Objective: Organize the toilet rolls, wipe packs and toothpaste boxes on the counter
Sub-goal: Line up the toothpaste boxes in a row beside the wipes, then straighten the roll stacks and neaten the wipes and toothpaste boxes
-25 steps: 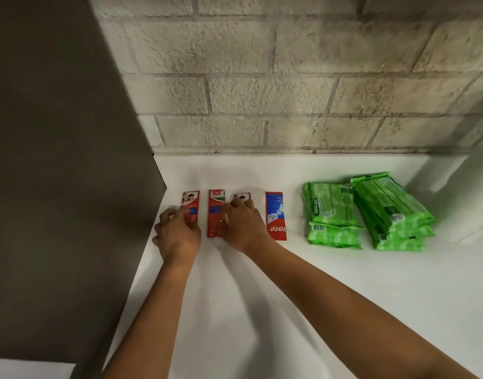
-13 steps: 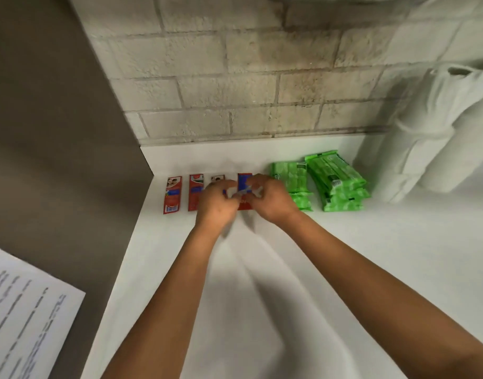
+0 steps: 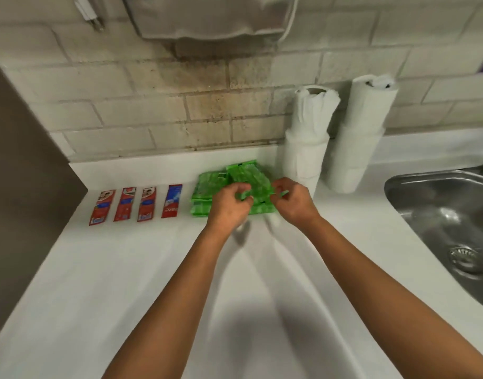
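White tabletop (image 3: 125,269) against a pale brick wall, steel sink (image 3: 440,214) off to the right, some grey dispenser thing (image 3: 207,20) mounted up top. Only the head view to go on.

Four toothpaste boxes (image 3: 137,203) lie flat in a neat row on the left, spaced apart, so that bit looks done to me. Two stacks of toilet rolls (image 3: 333,143) stand upright at the back by the wall, just beside each other. Between those groups sit the green wipe packs (image 3: 207,192), in two piles that touch and look a bit skewed.

Both hands are on the right pile. Left hand (image 3: 229,206) has its fingers curled around the near edge of a pack; right hand (image 3: 292,201) seems to pinch the pack's right corner, though it's blurry.

My guess is the step is squaring up the wipes. Soft packs slide and sag, so I'd press the pile from both sides at once and line the edges up parallel with the boxes, rather than tugging one corner.
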{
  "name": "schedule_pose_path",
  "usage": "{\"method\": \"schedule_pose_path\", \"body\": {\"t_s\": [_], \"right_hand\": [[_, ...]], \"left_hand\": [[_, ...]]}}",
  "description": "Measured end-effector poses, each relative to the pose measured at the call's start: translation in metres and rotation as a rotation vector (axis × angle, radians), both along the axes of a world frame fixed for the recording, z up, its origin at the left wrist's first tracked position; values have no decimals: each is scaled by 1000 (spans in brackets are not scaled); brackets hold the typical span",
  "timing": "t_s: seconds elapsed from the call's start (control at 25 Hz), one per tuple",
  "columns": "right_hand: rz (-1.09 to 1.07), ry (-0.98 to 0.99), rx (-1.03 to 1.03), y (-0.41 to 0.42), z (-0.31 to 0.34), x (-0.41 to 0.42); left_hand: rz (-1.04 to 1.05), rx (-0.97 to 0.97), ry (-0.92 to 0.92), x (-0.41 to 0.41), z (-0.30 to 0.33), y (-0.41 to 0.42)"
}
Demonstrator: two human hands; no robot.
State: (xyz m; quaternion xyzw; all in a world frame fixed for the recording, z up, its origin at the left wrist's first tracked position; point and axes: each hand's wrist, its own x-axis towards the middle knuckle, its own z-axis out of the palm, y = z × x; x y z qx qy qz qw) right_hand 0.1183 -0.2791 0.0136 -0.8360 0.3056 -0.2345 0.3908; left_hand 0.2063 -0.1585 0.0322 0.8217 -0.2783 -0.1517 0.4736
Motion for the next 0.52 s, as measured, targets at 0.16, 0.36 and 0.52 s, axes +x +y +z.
{"method": "schedule_pose_path", "body": {"t_s": [0.16,0.36,0.52], "right_hand": [[-2,22,31,-58,-10,-49],[-6,87,55,-124,-24,-101],[-34,98,104,-165,-29,-122]], "left_hand": [[41,-9,-9,-45,-11,-54],[140,-41,103,-81,-23,-97],[163,-64,120,-94,-26,-118]]}}
